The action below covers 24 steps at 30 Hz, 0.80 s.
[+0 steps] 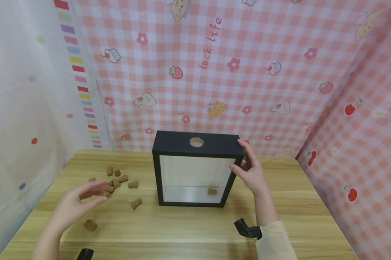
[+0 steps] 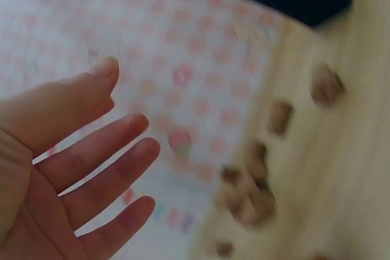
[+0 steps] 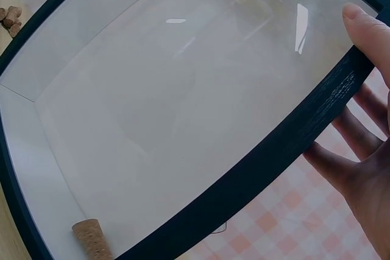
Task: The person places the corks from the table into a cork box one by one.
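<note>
A black-framed shadow box (image 1: 172, 143) with a clear front and a round hole in its top stands upright on the table. My right hand (image 1: 252, 173) holds its right side, thumb on the front edge; in the right wrist view the other fingers (image 3: 332, 165) reach behind the frame. Inside, one cork (image 1: 212, 191) lies on the floor of the box. To the left, my left hand (image 1: 73, 204) hovers beside a loose group of corks (image 1: 116, 183). Nothing sits between its fingers, which are spread and relaxed in the left wrist view.
A single cork (image 1: 90, 225) lies near the left forearm, and another cork (image 1: 136, 203) lies between the group and the box. Behind the wooden table (image 1: 169, 231) hangs a pink checked curtain (image 1: 198, 90). Both wrists carry black camera mounts (image 1: 247, 229).
</note>
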Motion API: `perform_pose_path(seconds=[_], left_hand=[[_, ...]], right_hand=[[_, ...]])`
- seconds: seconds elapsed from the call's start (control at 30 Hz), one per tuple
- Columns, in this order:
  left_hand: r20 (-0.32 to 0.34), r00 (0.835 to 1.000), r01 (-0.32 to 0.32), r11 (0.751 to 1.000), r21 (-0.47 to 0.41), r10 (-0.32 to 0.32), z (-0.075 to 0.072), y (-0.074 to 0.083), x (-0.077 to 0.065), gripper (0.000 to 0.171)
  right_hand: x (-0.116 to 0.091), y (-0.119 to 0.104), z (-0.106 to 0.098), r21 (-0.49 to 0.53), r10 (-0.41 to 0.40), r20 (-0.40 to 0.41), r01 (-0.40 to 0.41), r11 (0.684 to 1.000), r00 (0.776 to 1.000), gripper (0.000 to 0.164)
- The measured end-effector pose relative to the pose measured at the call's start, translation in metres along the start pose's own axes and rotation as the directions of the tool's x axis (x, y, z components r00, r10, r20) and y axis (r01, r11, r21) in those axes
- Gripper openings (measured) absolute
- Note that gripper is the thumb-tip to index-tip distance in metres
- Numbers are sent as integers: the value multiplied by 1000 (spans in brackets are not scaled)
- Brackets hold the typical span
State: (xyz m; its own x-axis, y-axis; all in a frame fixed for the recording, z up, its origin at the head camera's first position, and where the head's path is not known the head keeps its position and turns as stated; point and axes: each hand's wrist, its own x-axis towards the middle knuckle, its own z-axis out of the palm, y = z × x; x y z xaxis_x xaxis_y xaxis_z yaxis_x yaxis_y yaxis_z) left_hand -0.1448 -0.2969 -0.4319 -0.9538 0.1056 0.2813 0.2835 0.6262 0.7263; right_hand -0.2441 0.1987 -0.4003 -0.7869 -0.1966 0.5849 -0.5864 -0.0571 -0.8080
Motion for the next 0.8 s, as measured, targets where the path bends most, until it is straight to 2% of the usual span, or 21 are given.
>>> perform_pose_path(seconds=[0.17, 0.33, 0.57, 0.8], left_hand=[[13, 997, 82, 996, -38, -82, -6, -35, -21, 43], [19, 985, 171, 983, -63, -170, -9, -58, -40, 47], [30, 973, 230, 970, -76, -228, -12, -68, -51, 50], [73, 948, 314, 947, -63, -309, -15, -70, -54, 55]], right_hand=[[0, 0, 0, -8, -2, -1, 2, 1000, 1000, 78], [1, -1, 0, -13, -6, 2, 6, 1000, 1000, 77], [2, 0, -1, -26, -4, 4, 4, 1000, 1000, 79], [2, 1, -3, -67, 43, 25, -42, 997, 999, 86]])
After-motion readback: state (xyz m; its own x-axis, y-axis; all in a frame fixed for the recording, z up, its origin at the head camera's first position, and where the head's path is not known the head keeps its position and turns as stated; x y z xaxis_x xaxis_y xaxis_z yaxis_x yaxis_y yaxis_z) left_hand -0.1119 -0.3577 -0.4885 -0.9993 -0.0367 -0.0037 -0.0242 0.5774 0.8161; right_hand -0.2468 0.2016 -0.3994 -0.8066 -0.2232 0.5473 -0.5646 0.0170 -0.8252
